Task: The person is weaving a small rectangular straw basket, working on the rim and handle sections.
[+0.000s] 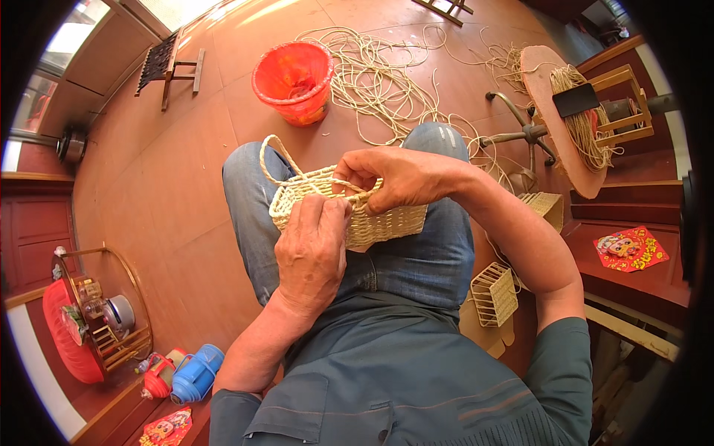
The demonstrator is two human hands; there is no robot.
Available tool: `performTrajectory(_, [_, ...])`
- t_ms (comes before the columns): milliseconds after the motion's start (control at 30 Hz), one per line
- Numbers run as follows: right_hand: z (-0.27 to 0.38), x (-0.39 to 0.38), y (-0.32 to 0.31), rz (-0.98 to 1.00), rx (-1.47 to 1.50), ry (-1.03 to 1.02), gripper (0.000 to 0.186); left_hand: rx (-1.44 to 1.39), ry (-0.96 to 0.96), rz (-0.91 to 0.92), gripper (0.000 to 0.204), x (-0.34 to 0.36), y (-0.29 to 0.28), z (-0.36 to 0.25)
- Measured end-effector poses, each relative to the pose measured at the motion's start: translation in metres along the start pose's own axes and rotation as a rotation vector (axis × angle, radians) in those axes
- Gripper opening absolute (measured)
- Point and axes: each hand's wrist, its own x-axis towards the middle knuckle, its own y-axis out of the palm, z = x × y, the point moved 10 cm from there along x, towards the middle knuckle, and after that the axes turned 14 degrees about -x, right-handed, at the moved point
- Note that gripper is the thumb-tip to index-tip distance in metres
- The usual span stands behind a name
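Note:
On my lap rests a pale woven cord basket with a twisted loop handle standing up at its left. My left hand is closed at the basket's near side, fingertips pinched at the rim; whatever strand is between them is hidden. My right hand arches over the top from the right, its fingers bent round the rim and a twisted cord there.
Beyond my knees sit a red bucket and loose cord. At right are a board with wound cord, a small open-weave basket and another basket. At lower left stand red and blue flasks.

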Motion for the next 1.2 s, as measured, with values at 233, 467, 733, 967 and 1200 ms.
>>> performTrajectory(233, [-0.004, -0.018, -0.007, -0.162, -0.179, 0.056, 0.054, 0.189, 0.189, 0.090, 0.026, 0.006, 0.011, -0.021])
performTrajectory(467, [0.005, -0.022, -0.008, -0.196, -0.151, 0.054, 0.043, 0.096, 0.142, 0.183, 0.028, 0.004, 0.022, -0.019])
performTrajectory(733, [0.002, -0.022, -0.008, -0.220, -0.115, 0.043, 0.054, -0.356, -0.081, 0.092, 0.040, 0.000, 0.008, -0.004])
performTrajectory(967, [0.007, -0.028, -0.012, -0.314, -0.230, 0.018, 0.065, -0.303, -0.110, 0.059, 0.019, -0.018, -0.027, 0.016])
performTrajectory(1200, [0.017, -0.028, -0.006, -0.306, -0.315, 0.062, 0.073, 0.143, -0.317, 0.160, 0.026, -0.040, -0.072, 0.046])
